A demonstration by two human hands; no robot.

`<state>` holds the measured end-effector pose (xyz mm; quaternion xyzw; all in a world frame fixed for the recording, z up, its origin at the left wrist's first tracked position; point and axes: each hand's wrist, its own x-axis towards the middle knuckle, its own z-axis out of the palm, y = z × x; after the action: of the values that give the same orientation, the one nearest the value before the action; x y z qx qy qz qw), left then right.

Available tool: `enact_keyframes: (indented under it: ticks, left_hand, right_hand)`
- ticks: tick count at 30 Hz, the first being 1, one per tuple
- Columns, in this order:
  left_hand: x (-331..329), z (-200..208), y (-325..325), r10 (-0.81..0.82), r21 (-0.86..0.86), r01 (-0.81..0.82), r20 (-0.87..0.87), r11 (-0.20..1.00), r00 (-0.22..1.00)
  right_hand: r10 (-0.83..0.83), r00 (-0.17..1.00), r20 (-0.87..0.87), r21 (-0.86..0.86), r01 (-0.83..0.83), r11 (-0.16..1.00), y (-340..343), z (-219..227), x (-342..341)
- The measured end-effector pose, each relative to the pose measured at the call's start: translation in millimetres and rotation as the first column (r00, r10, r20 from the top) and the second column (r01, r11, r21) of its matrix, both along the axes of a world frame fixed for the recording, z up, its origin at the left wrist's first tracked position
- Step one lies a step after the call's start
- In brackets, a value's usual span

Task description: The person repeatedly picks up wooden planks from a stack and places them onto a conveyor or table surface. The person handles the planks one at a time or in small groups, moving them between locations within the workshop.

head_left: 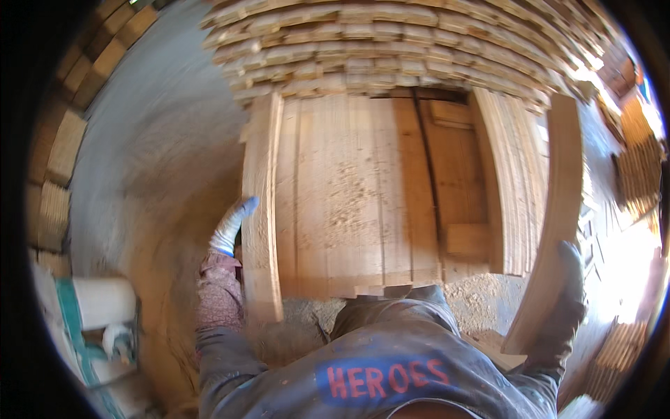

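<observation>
On the left side of a low wooden stand, a long pale board [262,202] lies lengthwise, its near end jutting past the stand. My left hand [234,225], in a glove with blue fingertips, grips this board's outer edge; part of the hand is hidden beneath it. At the right, a second board [567,160] stands tilted, apart from the stand. My right hand [571,276], also gloved, is closed on the outer side of its lower part, with the fingers partly hidden and blurred.
Between the boards, the stand's plank top [335,181] carries scattered sawdust. Several boards [513,188] are lined up on its right side. A tall stack of timber [391,49] rises behind. Wood blocks [66,146] line the far left, above a white and green sack [105,304].
</observation>
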<state>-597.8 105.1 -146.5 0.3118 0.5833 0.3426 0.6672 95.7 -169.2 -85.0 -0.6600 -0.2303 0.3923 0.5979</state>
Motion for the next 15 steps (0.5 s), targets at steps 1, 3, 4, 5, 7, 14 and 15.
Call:
enact_keyframes:
  ticks: [1, 3, 4, 5, 7, 14, 15]
  left_hand:
    - [-36, -57, -12, -0.052, 0.314, 0.105, -0.171, 0.944, 0.984]
    - [-26, -92, -19, 0.03, 0.357, 0.01, -0.106, 0.934, 0.994]
    - [-3, -75, -20, 0.183, 0.032, -0.184, 0.047, 0.982, 0.982]
    - [-17, -86, -23, 0.169, 0.012, -0.169, 0.002, 0.986, 0.986]
    - [17, -53, -23, 0.175, -0.109, -0.175, -0.011, 0.978, 0.985]
    - [147, 75, -105, -0.006, 0.264, 0.019, -0.051, 0.964, 0.999]
    - [155, 62, -103, -0.011, 0.339, 0.083, -0.207, 0.937, 0.978]
  right_hand:
    - [0.01, 1.0, -0.03, 0.001, -0.01, 1.0, 18, 18, -20]
    - [-0.013, 0.998, 0.056, -0.009, 0.013, 1.0, 35, 62, -51]
    - [-0.04, 0.991, 0.127, -0.019, 0.042, 0.999, 38, 82, -61]
    - [-0.004, 0.988, 0.151, -0.129, 0.024, 0.991, 37, 84, -29]
    - [0.043, 0.966, 0.254, -0.158, -0.002, 0.987, 33, 79, 29]
    - [0.244, 0.798, 0.551, -0.389, -0.013, 0.921, 67, 48, 205]
    - [0.24, 0.774, 0.586, -0.375, -0.004, 0.927, 82, 34, 223]
